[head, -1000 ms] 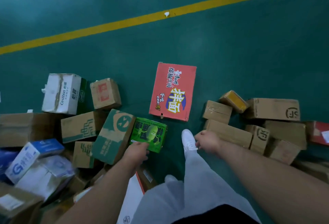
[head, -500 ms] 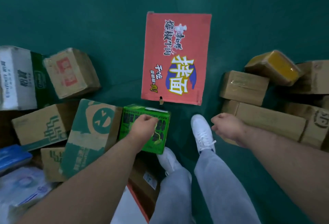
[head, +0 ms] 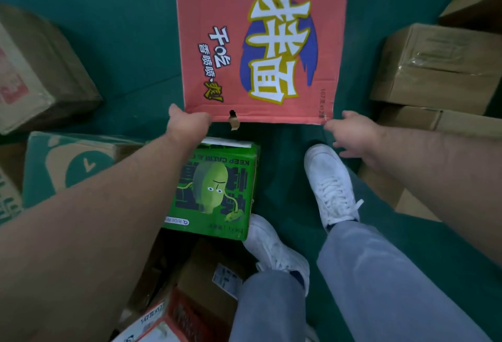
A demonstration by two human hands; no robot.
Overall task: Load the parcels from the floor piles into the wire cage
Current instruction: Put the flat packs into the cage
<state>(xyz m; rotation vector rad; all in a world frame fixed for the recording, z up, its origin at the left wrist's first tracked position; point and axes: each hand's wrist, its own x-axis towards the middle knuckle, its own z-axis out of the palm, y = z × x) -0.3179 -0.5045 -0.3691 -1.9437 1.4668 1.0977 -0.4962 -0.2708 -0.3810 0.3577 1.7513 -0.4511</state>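
**Head view: both my hands at the near edge of the red box**

The red box (head: 260, 43) lies flat on the green floor (head: 122, 43), printed face up, its far end cut off by the top of the frame. My left hand (head: 187, 127) is at its near edge, close to the left corner. The fingers are curled onto that edge and the thumb sticks out to the left (the fingertips themselves are hidden under the hand). My right hand (head: 353, 135) is at the near right corner with its fingers loosely spread, and one tip is right at the corner. I cannot tell whether it touches.

Just nearer to me than the red box, under my left forearm, a green box (head: 217, 189) sits on the floor. My white shoes (head: 328, 184) stand beside it, on the near side of the red box. To the right of the red box are stacked brown cartons (head: 440, 70). To its left are another brown carton (head: 40, 75) and a teal-printed one (head: 76, 162).
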